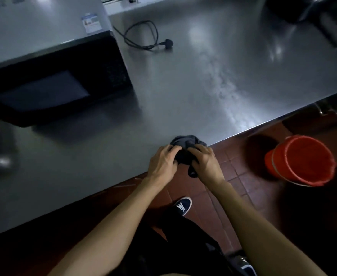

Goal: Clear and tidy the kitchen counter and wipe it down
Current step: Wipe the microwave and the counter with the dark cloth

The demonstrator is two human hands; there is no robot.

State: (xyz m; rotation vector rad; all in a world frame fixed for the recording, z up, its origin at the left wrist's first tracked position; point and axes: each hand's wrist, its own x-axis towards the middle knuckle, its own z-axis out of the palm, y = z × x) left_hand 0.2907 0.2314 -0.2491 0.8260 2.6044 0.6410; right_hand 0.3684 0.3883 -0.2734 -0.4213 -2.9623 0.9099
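Note:
A bunched dark grey cloth (185,143) lies at the front edge of the steel counter (183,92). My left hand (162,163) grips its left side with curled fingers. My right hand (205,163) grips its right side, and a dark tail of cloth hangs below the counter edge between my wrists. A pale wet streak runs across the counter from the far middle toward the front right edge.
A black microwave (58,84) stands on the counter at the left. A black power cord with plug (149,39) lies behind it. A red bucket (301,160) sits on the brown tiled floor at the right. Dark blurred objects (322,18) stand at the far right.

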